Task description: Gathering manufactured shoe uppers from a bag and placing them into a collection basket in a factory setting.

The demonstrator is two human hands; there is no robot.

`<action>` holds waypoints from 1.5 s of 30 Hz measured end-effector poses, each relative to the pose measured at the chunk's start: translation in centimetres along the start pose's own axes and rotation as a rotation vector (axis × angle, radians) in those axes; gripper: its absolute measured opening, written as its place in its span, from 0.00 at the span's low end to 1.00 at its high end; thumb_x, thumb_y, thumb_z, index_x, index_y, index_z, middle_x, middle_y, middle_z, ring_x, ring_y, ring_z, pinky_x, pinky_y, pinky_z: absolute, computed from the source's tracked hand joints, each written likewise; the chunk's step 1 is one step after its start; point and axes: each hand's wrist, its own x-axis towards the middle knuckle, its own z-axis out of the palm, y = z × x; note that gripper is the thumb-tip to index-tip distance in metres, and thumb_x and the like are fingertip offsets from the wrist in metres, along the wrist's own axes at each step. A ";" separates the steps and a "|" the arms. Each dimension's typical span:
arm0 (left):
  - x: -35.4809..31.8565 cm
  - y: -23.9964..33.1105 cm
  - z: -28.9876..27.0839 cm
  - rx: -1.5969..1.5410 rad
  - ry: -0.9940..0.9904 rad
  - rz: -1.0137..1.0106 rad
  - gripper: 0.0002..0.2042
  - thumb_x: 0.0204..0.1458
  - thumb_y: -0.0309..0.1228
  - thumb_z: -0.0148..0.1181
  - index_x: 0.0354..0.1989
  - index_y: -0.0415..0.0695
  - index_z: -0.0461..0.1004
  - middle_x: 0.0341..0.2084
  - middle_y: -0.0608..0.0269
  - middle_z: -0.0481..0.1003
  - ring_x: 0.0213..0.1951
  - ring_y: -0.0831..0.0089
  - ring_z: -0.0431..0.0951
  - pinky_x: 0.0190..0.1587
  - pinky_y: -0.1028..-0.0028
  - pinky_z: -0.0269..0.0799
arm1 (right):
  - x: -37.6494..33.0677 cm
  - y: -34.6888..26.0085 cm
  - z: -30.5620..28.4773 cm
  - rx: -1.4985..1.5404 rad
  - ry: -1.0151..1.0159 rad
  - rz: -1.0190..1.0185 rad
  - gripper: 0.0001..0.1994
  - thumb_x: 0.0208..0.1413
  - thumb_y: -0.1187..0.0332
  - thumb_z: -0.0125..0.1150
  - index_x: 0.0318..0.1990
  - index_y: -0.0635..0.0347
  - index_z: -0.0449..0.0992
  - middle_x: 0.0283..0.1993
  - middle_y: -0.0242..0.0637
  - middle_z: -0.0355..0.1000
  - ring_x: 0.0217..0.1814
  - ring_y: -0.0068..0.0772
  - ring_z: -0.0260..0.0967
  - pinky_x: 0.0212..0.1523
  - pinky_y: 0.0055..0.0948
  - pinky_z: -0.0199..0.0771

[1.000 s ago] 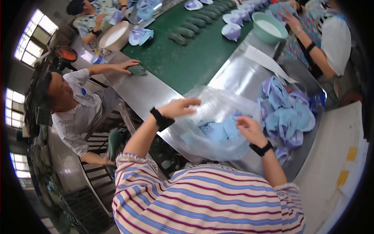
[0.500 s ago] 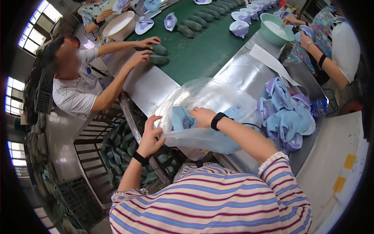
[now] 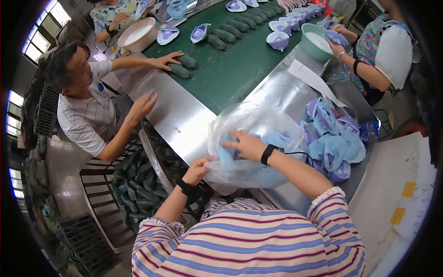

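A clear plastic bag (image 3: 258,115) lies on the metal table in front of me, with light-blue pieces showing inside. My left hand (image 3: 197,171) pinches the near left edge of the bag's mouth. At the opening, my right hand (image 3: 248,146) has its fingers closed on a light-blue fabric shoe upper (image 3: 225,152), partly hidden by the hand and plastic. To the right of the bag lies a loose heap of blue and purple shoe uppers (image 3: 330,150).
A green conveyor belt (image 3: 221,76) carries dark green shoe lasts (image 3: 226,36) and several uppers. On the left, a co-worker (image 3: 90,97) touches two lasts; below stands a crate of lasts (image 3: 138,184). Another person (image 3: 385,51) works by a green basin (image 3: 314,42) at right.
My left hand has moved right and closed on the bag's edge, where its fingers were spread before. My right hand shifted slightly right and down. The co-worker's near hand left the lasts.
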 end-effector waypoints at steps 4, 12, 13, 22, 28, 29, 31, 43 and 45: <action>0.8 0.1 1.1 0.271 0.118 -0.046 0.01 0.37 0.21 0.49 0.19 0.40 0.65 0.28 0.68 0.68 0.31 0.79 0.65 0.38 0.79 0.58 | -2.2 -0.6 1.0 -0.319 0.049 -0.187 0.16 0.32 0.68 0.63 0.34 0.49 0.68 0.55 0.40 0.56 0.53 0.42 0.56 0.36 0.35 0.67; -2.4 6.4 4.0 1.462 0.888 0.808 0.12 0.25 0.17 0.46 0.23 0.42 0.65 0.34 0.54 0.63 0.40 0.58 0.63 0.47 0.66 0.55 | -3.9 -3.6 1.0 -0.041 -0.501 0.236 0.28 0.40 0.70 0.52 0.54 0.53 0.58 0.40 0.42 0.68 0.31 0.43 0.68 0.22 0.40 0.66; -2.4 6.7 5.7 1.546 0.781 0.788 0.13 0.25 0.17 0.47 0.24 0.43 0.66 0.36 0.55 0.65 0.44 0.56 0.63 0.50 0.62 0.51 | -3.5 -3.6 1.4 -0.046 -0.263 0.177 0.26 0.42 0.69 0.51 0.54 0.53 0.59 0.41 0.42 0.67 0.33 0.42 0.68 0.23 0.39 0.67; -1.4 2.6 3.8 1.224 0.501 0.265 0.13 0.39 0.25 0.52 0.37 0.42 0.68 0.30 0.55 0.71 0.38 0.59 0.70 0.47 0.59 0.61 | 1.3 -4.2 4.1 -0.285 0.183 -0.249 0.14 0.42 0.72 0.51 0.40 0.51 0.69 0.39 0.36 0.64 0.51 0.42 0.57 0.56 0.48 0.49; -5.6 1.3 0.9 2.132 -0.434 -0.342 0.18 0.43 0.37 0.54 0.43 0.46 0.67 0.39 0.56 0.69 0.42 0.60 0.70 0.40 0.61 0.64 | -4.7 -1.6 -0.7 -0.035 0.416 -0.025 0.09 0.27 0.75 0.56 0.23 0.56 0.68 0.31 0.34 0.66 0.43 0.40 0.62 0.50 0.39 0.59; -5.2 1.7 1.0 2.030 -0.349 -0.354 0.17 0.43 0.36 0.54 0.43 0.46 0.68 0.40 0.56 0.69 0.42 0.60 0.70 0.41 0.61 0.65 | -6.1 -0.5 -1.2 0.102 0.505 0.039 0.12 0.24 0.75 0.60 0.23 0.57 0.69 0.32 0.36 0.67 0.41 0.41 0.63 0.45 0.36 0.64; -3.5 2.4 1.9 1.693 -0.107 0.005 0.14 0.42 0.32 0.55 0.40 0.45 0.69 0.39 0.56 0.69 0.41 0.58 0.70 0.43 0.64 0.65 | -9.4 -0.3 -3.2 0.392 0.611 0.471 0.14 0.32 0.72 0.68 0.30 0.58 0.73 0.35 0.38 0.69 0.40 0.39 0.66 0.40 0.32 0.67; 17.6 -1.9 7.2 1.899 -0.334 -0.043 0.33 0.33 0.40 0.63 0.53 0.49 0.59 0.45 0.55 0.66 0.49 0.59 0.65 0.49 0.60 0.60 | -21.2 -0.6 -1.2 0.883 0.526 0.912 0.21 0.39 0.73 0.66 0.43 0.69 0.68 0.38 0.36 0.71 0.38 0.25 0.67 0.40 0.24 0.66; 17.1 -0.3 7.4 1.931 -0.520 -0.225 0.41 0.29 0.50 0.65 0.57 0.53 0.56 0.47 0.53 0.65 0.50 0.57 0.64 0.50 0.57 0.57 | -22.2 -2.2 -2.7 0.906 0.640 0.962 0.21 0.40 0.73 0.65 0.43 0.69 0.68 0.39 0.36 0.71 0.39 0.25 0.67 0.42 0.25 0.66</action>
